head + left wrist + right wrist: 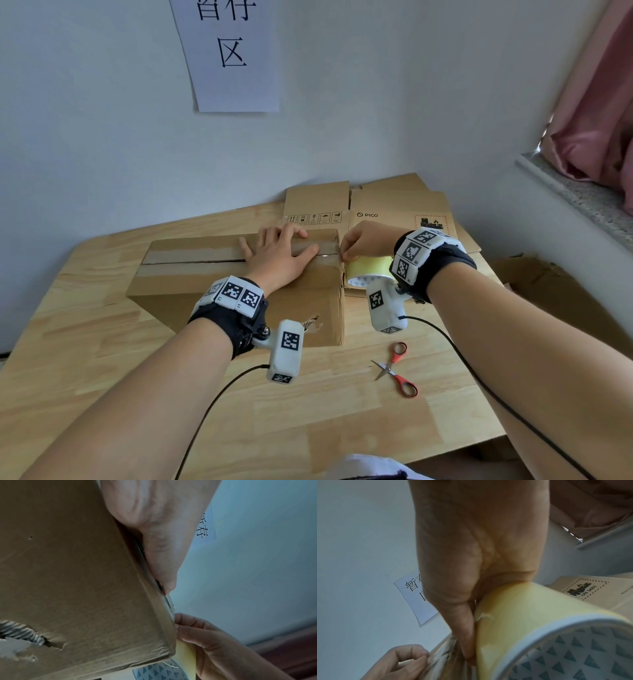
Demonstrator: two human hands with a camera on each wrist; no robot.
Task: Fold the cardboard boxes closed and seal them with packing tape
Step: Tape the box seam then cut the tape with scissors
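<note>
A closed brown cardboard box (205,274) lies on the wooden table (308,421), its top flaps meeting along a centre seam. My left hand (281,255) lies flat on the box top near its right end, fingers spread and pressing the flaps down (154,534). My right hand (364,240) grips a yellowish roll of packing tape (368,270) at the box's right edge, thumb (467,635) against the roll (530,615). A short stretch of clear tape (327,257) runs from the roll onto the box top beside my left thumb.
Red-handled scissors (399,370) lie on the table in front of the box's right corner. Flattened PICO cardboard boxes (394,209) lie behind. A paper sign (233,54) hangs on the wall. A windowsill and pink curtain (596,102) are at right.
</note>
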